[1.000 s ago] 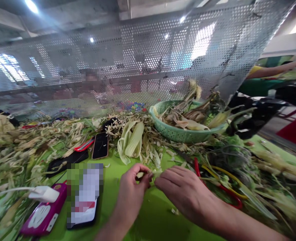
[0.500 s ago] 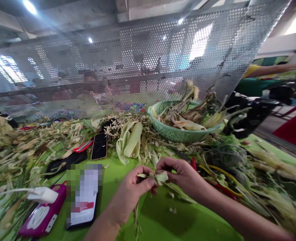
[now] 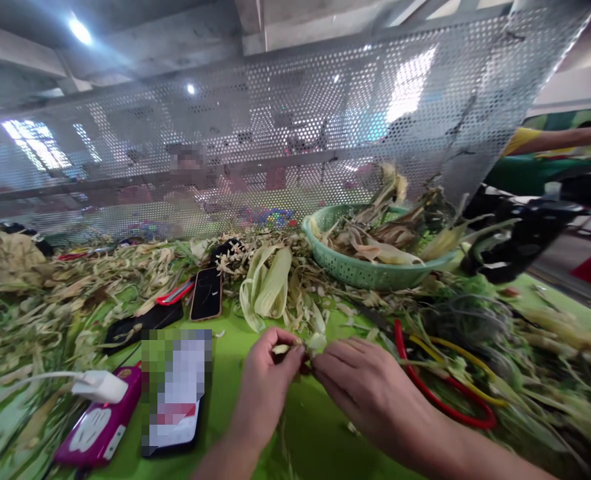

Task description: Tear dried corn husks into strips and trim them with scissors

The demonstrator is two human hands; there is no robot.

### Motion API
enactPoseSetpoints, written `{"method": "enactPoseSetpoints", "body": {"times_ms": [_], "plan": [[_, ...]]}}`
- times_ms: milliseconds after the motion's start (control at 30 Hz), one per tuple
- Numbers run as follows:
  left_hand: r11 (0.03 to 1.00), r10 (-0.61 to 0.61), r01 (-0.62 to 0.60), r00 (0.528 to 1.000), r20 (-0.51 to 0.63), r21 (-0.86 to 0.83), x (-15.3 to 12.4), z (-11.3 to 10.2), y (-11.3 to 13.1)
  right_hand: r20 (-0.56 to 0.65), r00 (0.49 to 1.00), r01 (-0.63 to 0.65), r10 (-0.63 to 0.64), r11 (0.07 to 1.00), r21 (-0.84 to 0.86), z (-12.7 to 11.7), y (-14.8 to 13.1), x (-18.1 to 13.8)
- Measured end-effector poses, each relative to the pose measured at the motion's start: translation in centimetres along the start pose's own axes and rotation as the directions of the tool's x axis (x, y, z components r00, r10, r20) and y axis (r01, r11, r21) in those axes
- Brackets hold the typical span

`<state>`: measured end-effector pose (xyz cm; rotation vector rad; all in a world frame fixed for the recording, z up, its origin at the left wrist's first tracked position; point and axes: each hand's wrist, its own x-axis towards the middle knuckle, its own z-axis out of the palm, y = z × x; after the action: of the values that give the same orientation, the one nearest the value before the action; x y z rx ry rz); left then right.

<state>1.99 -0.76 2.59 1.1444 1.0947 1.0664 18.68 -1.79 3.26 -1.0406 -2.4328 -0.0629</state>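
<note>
My left hand pinches a small piece of corn husk between thumb and fingers, above the green tabletop. Close against it, my right hand has its fingers pressed together at the same husk; they cover most of what they grip. A thin strand hangs below my left hand. Just beyond the hands lies a bundle of pale green corn husk. Red and yellow looped handles, seemingly of scissors or cutters, lie right of my right hand, partly under scraps.
A green plastic basket of dried husks stands behind. At left are a lit phone, a dark phone, a red utility knife and a purple power bank with a white plug. Husk scraps surround them. A perforated metal panel rises behind.
My right hand has turned, its back now facing up, and its fingers have closed in on the husk by my left hand. The whole view has shifted slightly.
</note>
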Motion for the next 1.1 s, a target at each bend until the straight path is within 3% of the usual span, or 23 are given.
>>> {"method": "enactPoseSetpoints", "body": {"times_ms": [100,367,500,600,733,800,900,967,1100], "plan": [[0.997,0.042,-0.041,0.999,-0.004,0.066,0.1,0.1,-0.4,-0.002,0.998,0.055,-0.056,0.998,-0.043,-0.1,-0.3,0.0],[0.916,0.151,-0.141,0.989,0.004,0.376,0.0,0.2,-0.1,-0.012,0.998,0.061,-0.061,0.998,0.005,-0.6,-0.2,-0.1],[0.879,0.2,-0.222,0.975,0.097,0.422,-0.1,0.1,0.3,0.008,0.998,0.068,-0.068,0.997,0.038,-1.2,0.5,0.1],[0.919,0.152,-0.208,0.97,0.188,0.334,-0.2,-0.1,0.3,-0.003,1.0,0.006,-0.006,0.984,0.18,-1.7,1.6,0.7],[1.0,-0.021,0.027,0.953,0.301,-0.014,-0.4,-0.5,0.4,0.081,0.967,-0.252,0.243,0.84,0.48,-1.6,2.7,1.2],[0.971,-0.066,0.132,0.95,0.304,-0.202,-0.4,-0.5,0.4,0.156,0.932,-0.355,0.328,0.737,0.575,-1.1,2.9,1.1],[0.918,-0.087,0.169,0.968,0.234,-0.358,-0.4,-0.3,0.3,0.253,0.903,-0.427,0.348,0.655,0.624,-0.2,2.7,0.8],[0.914,-0.095,0.155,0.98,0.174,-0.375,-0.2,-0.3,0.2,0.263,0.912,-0.41,0.314,0.675,0.613,0.3,2.3,0.6],[0.964,-0.076,0.087,0.996,0.053,-0.251,0.1,-0.2,-0.2,0.16,0.955,-0.297,0.25,0.81,0.506,0.5,1.4,0.5]]}}
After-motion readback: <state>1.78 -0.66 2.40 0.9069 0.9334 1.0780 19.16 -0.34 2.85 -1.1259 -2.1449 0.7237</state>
